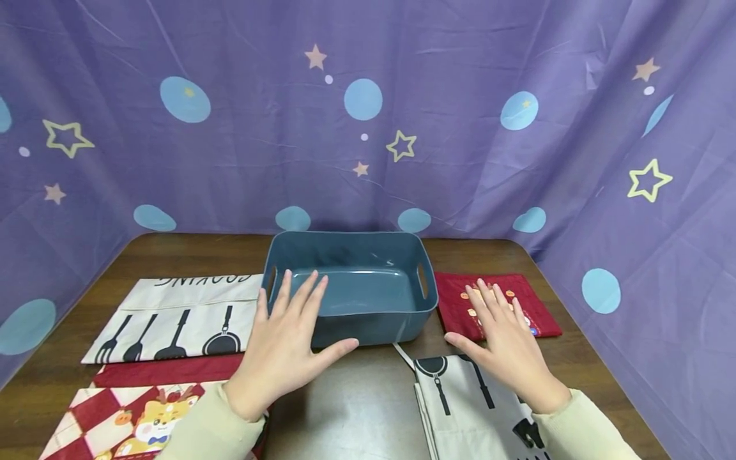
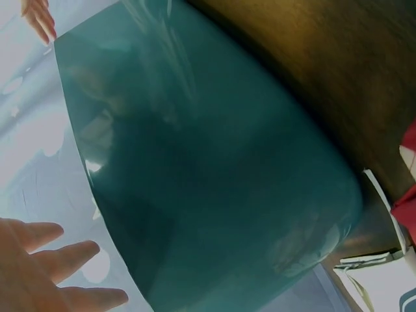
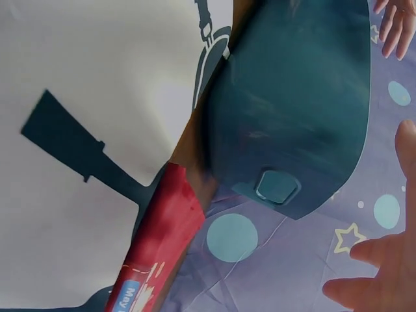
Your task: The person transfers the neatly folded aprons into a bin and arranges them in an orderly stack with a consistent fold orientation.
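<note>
A dark teal plastic bin [image 1: 368, 327] with handle cutouts stands at the middle of the table, nothing inside it. My left hand [image 1: 282, 348] is spread with straight fingers, its fingertips overlapping the bin's near left side in the head view. On the other side, my right hand [image 1: 508, 348] is likewise spread, above a folded white cloth [image 1: 460, 418] with black utensil prints and a thin strap. Its fingertips overlap a folded red cloth [image 1: 537, 300] right of the bin. Neither hand holds anything. In the left wrist view the bin's wall [image 2: 214, 143] fills most of the picture.
Left of the bin lies a folded white cloth [image 1: 190, 319] with utensil prints and lettering. Nearer, a red-and-cream checked cloth [image 1: 103, 412] shows a cartoon dog. Brown wood surrounds the table's [image 1: 345, 409] pale, shiny middle. A purple curtain [image 1: 259, 147] with stars hangs behind.
</note>
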{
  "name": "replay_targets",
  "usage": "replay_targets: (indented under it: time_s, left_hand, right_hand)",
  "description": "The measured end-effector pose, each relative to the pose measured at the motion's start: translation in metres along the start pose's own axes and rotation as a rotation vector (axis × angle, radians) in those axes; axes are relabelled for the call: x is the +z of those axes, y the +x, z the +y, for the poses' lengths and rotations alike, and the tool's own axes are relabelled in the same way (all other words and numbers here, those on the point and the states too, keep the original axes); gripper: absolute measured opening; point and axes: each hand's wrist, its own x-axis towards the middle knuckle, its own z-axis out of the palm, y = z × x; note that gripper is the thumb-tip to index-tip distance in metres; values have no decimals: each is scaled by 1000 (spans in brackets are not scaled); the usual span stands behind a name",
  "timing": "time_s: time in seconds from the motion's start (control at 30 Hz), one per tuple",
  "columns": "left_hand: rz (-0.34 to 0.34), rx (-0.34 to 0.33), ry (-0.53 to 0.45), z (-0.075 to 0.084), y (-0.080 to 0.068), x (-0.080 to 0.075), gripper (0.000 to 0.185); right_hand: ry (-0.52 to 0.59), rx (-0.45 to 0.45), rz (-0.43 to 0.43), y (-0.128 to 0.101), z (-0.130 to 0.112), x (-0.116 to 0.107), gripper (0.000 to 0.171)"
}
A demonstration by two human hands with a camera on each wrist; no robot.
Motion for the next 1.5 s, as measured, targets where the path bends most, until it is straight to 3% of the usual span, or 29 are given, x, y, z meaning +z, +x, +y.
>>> replay_targets:
  time_s: [0.37, 0.6, 0.97, 1.27, 1.5]
  left_hand:
    - [102, 88, -44, 12, -8, 4, 95]
    - [129, 135, -64, 22, -11, 1, 93]
    - [161, 165, -94, 35, -13, 1, 91]
    - [117, 125, -179, 42, -14, 3, 86]
    - [67, 93, -335, 46, -15, 6, 77]
  right_hand:
    - [25, 44, -10, -13, 6, 2, 90]
    - [66, 75, -32, -18, 8, -2, 89]
    - [108, 81, 10, -24, 17, -3, 84]
    - [157, 116, 24, -31, 20, -5, 82]
    - [173, 127, 36, -35, 23, -5, 80]
